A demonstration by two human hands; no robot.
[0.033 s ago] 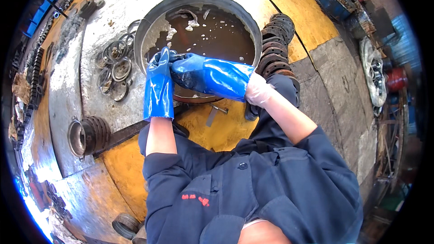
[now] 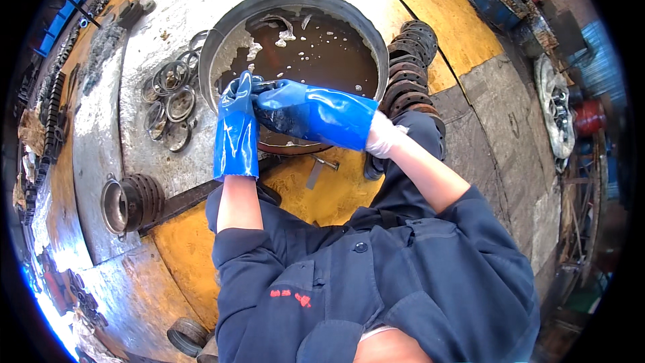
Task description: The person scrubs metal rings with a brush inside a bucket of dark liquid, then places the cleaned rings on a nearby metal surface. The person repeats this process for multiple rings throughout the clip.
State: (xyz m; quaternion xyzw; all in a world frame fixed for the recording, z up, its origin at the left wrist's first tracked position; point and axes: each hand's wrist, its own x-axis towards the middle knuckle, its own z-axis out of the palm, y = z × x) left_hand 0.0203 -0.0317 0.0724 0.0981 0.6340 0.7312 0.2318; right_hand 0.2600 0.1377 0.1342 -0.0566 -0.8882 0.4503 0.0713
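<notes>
Both my hands wear long, wet blue rubber gloves and meet above the near left rim of a large round tub (image 2: 222, 30). Dark brown liquid (image 2: 329, 47) with patches of pale foam fills the tub. My left hand (image 2: 237, 91) is closed, fingers curled and pointing up and away. My right hand (image 2: 277, 102) reaches across from the right, its fingers closed against the left one. Something small and dark shows between the two gloves, too hidden to name. Under the right glove's cuff a thin whitish glove (image 2: 383, 136) shows at the wrist.
Several metal rings (image 2: 180, 104) lie on the metal floor plate left of the tub. A row of dark, rusty slotted discs (image 2: 406, 81) leans along its right. Stacked ring parts (image 2: 134, 203) stand at the near left. A metal tool (image 2: 326, 161) lies on the yellow floor before the tub.
</notes>
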